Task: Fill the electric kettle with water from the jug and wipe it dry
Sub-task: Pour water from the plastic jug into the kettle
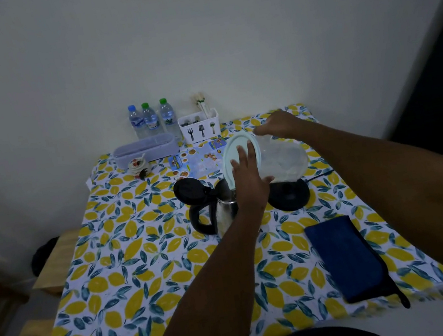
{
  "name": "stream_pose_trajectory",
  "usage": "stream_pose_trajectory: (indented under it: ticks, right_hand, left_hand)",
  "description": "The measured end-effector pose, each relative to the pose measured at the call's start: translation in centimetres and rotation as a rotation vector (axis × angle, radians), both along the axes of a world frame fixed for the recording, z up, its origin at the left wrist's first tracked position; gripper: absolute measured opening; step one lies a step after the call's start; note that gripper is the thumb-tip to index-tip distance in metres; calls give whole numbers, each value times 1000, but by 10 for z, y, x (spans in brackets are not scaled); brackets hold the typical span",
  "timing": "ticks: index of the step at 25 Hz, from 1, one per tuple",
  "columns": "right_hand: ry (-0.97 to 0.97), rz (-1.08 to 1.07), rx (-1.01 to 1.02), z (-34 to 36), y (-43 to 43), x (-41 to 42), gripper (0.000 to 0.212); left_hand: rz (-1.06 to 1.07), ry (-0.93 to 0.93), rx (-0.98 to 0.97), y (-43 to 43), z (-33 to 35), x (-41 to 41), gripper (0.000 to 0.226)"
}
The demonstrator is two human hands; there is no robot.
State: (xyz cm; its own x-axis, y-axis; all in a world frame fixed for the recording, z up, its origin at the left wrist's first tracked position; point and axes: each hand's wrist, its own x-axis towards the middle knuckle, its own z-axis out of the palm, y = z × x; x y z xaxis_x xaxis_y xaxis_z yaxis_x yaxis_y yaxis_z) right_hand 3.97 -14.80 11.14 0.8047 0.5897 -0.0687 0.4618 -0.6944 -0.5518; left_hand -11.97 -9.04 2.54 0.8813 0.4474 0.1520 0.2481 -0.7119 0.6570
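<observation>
A steel electric kettle (226,215) with a black handle and its black lid (189,192) flipped open stands mid-table. Above it a clear plastic jug (283,161) with a pale lid (236,152) is tipped on its side, mouth toward the kettle opening. My left hand (248,179) presses flat against the jug's lid. My right hand (276,126) grips the jug's far side. The kettle's black base (291,195) sits just right of the kettle. A folded dark blue cloth (349,257) lies at the near right.
Three water bottles (150,119), a white cutlery caddy (200,126) and a lilac box (145,149) line the back wall. A small jar (138,167) and a printed leaflet (198,161) lie behind the kettle. A power cord (321,174) runs right from the base.
</observation>
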Motion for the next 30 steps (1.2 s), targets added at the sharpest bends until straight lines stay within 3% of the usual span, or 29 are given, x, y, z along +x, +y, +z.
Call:
stream_pose_trajectory:
  ticks: [5,10,20,30]
  right_hand:
    - [20,8,10,-8,-3,5,52]
    - [132,-48,170,-28,-25,15,49]
    - [467,-507,493,-113,-113,46,28]
    - [521,-686,648,-162,-214,108,42]
  left_hand:
    - [-3,2,42,1,-6,4,105]
    - [-53,-2,178,-4,-14,12,104]
    - [-324,229,453,-56,-36,68,101]
    - [-499,318,583,-138,-50,152,89]
